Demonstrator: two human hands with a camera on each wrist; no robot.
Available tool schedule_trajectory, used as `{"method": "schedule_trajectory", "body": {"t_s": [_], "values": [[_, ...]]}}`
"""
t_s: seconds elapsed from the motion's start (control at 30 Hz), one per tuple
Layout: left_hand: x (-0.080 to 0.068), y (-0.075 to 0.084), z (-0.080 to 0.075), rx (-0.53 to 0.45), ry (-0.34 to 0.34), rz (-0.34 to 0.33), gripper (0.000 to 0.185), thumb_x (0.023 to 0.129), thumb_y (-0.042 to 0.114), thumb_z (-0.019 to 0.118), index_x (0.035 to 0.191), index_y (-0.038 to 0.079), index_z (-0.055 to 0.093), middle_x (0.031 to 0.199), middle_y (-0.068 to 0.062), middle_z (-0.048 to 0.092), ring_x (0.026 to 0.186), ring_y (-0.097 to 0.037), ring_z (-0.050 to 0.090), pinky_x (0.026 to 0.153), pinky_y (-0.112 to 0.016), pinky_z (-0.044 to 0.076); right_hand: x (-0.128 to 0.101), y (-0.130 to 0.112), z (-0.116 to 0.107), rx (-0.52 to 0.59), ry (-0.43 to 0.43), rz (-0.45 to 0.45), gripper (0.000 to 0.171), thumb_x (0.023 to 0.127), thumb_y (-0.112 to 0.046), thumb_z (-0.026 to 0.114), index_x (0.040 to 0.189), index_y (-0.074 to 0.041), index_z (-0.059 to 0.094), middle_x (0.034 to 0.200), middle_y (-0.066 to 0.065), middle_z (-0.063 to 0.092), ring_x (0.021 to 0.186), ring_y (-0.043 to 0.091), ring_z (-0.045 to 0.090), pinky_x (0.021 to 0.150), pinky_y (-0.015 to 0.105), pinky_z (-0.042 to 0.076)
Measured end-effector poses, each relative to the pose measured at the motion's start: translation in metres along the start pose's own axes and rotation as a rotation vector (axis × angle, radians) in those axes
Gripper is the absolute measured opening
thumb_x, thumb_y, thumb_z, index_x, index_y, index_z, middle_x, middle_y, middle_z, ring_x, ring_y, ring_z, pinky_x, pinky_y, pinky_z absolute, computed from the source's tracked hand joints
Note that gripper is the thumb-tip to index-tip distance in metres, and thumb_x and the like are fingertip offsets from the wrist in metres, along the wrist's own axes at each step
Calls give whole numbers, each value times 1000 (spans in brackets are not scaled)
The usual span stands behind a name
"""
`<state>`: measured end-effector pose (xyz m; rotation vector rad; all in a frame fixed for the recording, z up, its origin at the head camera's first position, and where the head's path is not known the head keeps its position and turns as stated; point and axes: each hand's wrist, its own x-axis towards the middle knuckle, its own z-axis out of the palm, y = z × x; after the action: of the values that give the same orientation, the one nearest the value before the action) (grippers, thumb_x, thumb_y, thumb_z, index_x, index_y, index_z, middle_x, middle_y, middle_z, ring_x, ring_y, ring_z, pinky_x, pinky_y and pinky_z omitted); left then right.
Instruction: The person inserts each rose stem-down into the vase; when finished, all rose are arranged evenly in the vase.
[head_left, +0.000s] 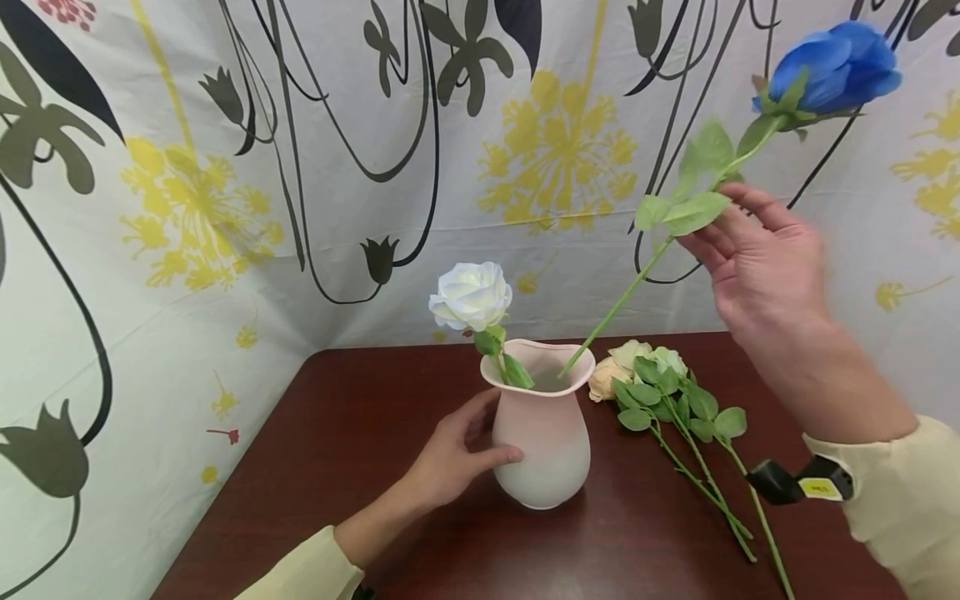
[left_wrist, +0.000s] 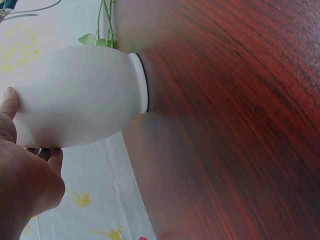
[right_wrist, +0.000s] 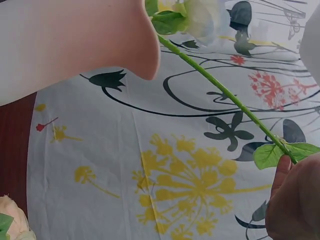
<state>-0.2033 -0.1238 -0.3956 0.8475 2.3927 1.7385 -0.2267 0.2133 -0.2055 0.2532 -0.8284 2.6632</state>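
Observation:
A pale pink-and-white vase (head_left: 542, 450) with a wavy rim stands upright on the table. My left hand (head_left: 450, 458) grips its left side, thumb on the front; in the left wrist view the vase body (left_wrist: 90, 97) hides parts of the fingers. A white rose (head_left: 471, 297) leans out over the left of the rim. At the upper right my right hand (head_left: 772, 267) pinches the stem of a blue rose (head_left: 836, 71) beside its leaves. That stem (right_wrist: 220, 86) slants down, its lower end inside the vase mouth.
Several cream and peach roses (head_left: 633, 360) lie on the dark red-brown table (head_left: 375, 425) to the right of the vase, stems toward the front edge. Behind and to the left hangs a white cloth (head_left: 360, 208) printed with flowers.

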Motion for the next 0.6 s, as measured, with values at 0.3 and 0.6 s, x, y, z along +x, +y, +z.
{"method": "schedule_trajectory", "body": {"t_s": [0.3,0.6], "values": [[-1,1,0,5,-5,-9,75,94,24,86,158,28,48,150,4,59,131,-15,62,109,-37,50,-9,23,2,-165,-108,-56,17,90,16,75,105,10,74,113,15,70,85,27,79,77,38,65],[-1,1,0,9,-3,-12,75,94,25,86,158,28,48,151,4,59,132,-15,61,110,-37,50,-15,40,-3,-250,-163,-19,15,90,12,77,105,8,76,98,16,78,85,25,79,77,37,65]]}}
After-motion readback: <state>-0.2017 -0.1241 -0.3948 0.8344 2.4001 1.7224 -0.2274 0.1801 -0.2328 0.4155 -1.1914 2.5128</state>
